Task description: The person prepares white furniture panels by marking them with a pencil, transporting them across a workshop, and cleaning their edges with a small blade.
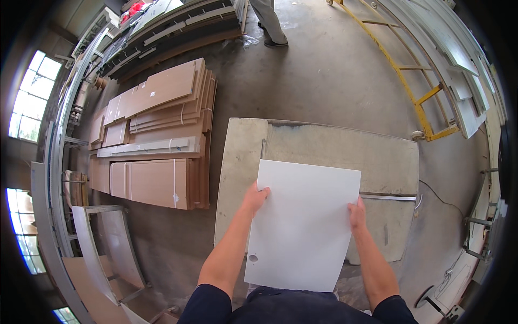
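Note:
A flat white panel [305, 227] is held up in front of my body, with a round hole near its lower left corner. My left hand [255, 198] grips its left edge, thumb on the upper face. At the right edge my right hand [357, 214] holds it the same way, a little lower down. The fingers of both hands are hidden behind the panel. Beyond and partly beneath it is a worn, pale-topped worktable [315, 141] with a slot and a metal strip [388, 197] across its right side.
Stacked cardboard packages [158, 133] lie to the left. A yellow-framed cart [423, 117] stands at the right, near leaning white panels [461, 87]. A dark cable [443, 198] runs from the table's right side. Another person's legs [273, 22] show at the top, beside a rack of boards [178, 36].

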A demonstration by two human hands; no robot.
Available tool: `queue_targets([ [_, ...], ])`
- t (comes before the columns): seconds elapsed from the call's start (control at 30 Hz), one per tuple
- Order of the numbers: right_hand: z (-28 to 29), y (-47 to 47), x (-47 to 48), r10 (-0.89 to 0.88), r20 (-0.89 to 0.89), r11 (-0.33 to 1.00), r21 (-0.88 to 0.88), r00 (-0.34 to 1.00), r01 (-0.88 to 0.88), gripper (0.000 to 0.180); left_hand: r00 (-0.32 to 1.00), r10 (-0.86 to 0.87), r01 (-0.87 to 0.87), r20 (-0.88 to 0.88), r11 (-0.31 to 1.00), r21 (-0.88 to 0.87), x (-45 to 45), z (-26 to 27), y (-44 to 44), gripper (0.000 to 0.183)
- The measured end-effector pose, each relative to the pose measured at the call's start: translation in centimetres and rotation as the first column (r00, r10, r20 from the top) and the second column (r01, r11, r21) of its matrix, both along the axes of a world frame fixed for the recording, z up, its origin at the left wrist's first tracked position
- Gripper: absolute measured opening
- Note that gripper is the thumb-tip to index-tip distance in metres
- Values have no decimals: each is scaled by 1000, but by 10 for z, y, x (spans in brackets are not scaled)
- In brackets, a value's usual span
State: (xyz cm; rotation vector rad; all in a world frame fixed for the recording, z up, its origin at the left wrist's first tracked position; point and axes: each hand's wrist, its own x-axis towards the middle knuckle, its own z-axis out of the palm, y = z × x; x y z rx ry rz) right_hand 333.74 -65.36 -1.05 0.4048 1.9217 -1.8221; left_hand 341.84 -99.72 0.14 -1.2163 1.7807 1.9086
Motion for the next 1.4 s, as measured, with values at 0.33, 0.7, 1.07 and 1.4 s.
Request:
queue_targets([
  [0.33, 49, -64, -71, 602, -492, 697, 708, 629, -113, 53, 994, -110, 70, -27, 787, -613, 55, 7, 8, 52],
  [0.7, 49, -148, -112, 921, 214, 117, 644, 326, -756, 46, 501, 824, -853, 264, 419, 311, 327, -18, 138, 36],
  [1.07, 29, -128, -128, 874, 254, 211, 568, 414, -795, 42, 131, 895, -704, 425, -219, 676, 316, -38, 162, 34],
  [1.4, 29, -129, -118, 890, 208, 240, 545, 407, -803, 44, 201, 892, -691, 405, -164, 704, 322, -26, 148, 39],
])
